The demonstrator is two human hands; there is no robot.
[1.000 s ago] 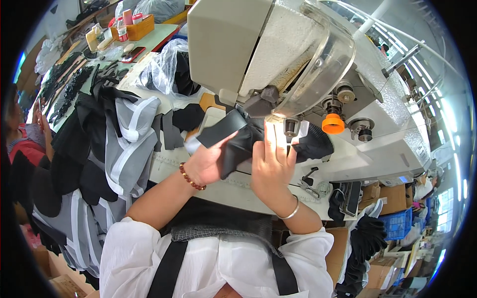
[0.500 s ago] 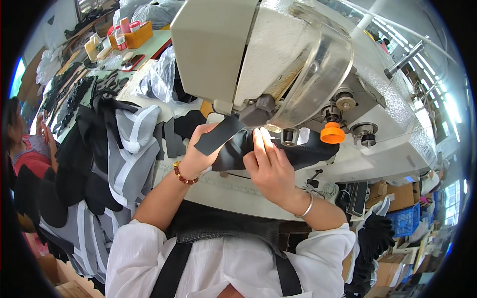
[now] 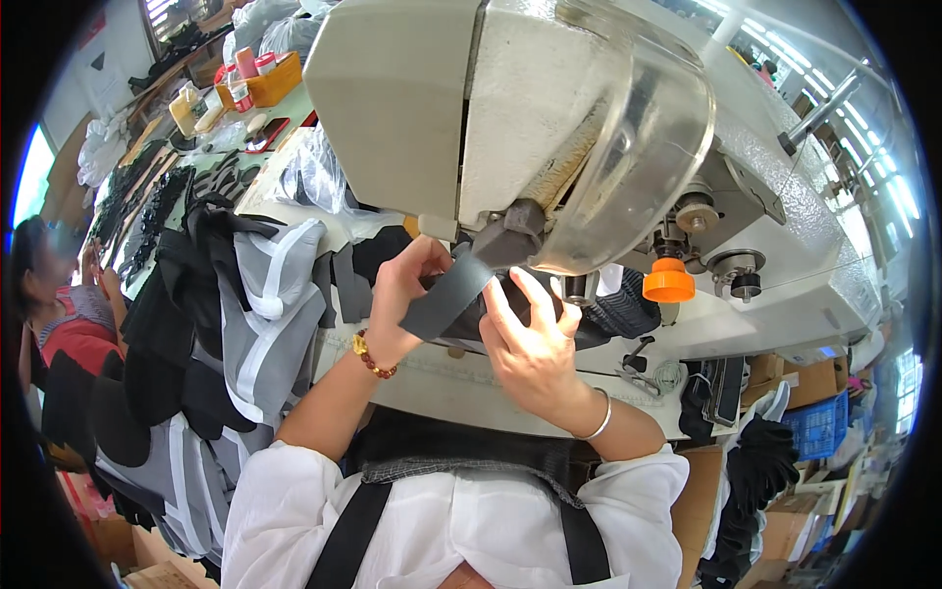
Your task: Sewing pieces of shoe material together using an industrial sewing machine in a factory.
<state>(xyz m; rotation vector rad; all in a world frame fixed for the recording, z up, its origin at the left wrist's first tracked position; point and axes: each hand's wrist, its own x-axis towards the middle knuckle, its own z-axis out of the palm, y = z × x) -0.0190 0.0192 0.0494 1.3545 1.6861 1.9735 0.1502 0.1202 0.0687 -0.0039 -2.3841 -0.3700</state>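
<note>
- Where the one sewing machine (image 3: 549, 147) overhangs its table, one dark strap (image 3: 446, 297) slants below its head.
- One left hand (image 3: 400, 294): fingers clamped on the strap's upper edge.
- One right hand (image 3: 530, 348): fingers apart, pressing dark fabric (image 3: 608, 314) beneath the machine.
- One orange knob (image 3: 669, 283), on the machine's right.
- One grey-and-black garment pile (image 3: 235, 334), left of the machine.
</note>
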